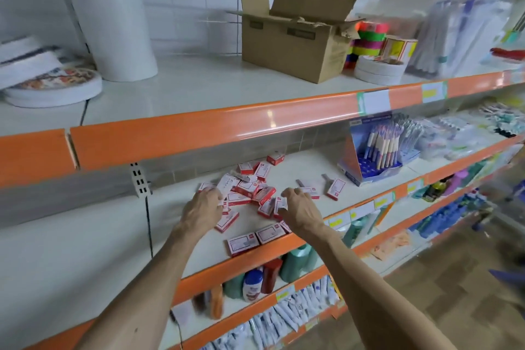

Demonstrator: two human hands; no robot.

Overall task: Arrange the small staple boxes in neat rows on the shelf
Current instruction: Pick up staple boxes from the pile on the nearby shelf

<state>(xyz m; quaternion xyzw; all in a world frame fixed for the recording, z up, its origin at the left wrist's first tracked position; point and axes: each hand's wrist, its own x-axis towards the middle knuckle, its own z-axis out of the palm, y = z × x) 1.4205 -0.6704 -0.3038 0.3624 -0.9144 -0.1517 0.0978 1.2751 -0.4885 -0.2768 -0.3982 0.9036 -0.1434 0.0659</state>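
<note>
Left hand: my left hand [203,206] reaches into the left side of the pile, fingers curled round a raised staple box [226,185] that tilts up above the others.
Right hand: my right hand [298,207] is on the pile's right side, thumb and fingers pinching a near staple box [279,205]; motion blur softens the grip.
Staple boxes: the red-and-white staple boxes [250,190] lie in a loose heap on the middle shelf [113,236], between my two hands, pointing every way.
Front row: the front-row boxes [255,239] lie side by side, touching, along the shelf's orange front lip.
Strays: a stray box [335,189] lies apart to the right of the heap, and a back box [275,158] sits near the tiled wall.
Same shelf, right: a blue pen display [375,150] stands well apart from the heap.
Shelf above: an open cardboard carton [292,37], bright tape rolls [369,40] just beside it, a tall white paper roll [113,14] and stacked paper plates [54,88] at the left.
</note>
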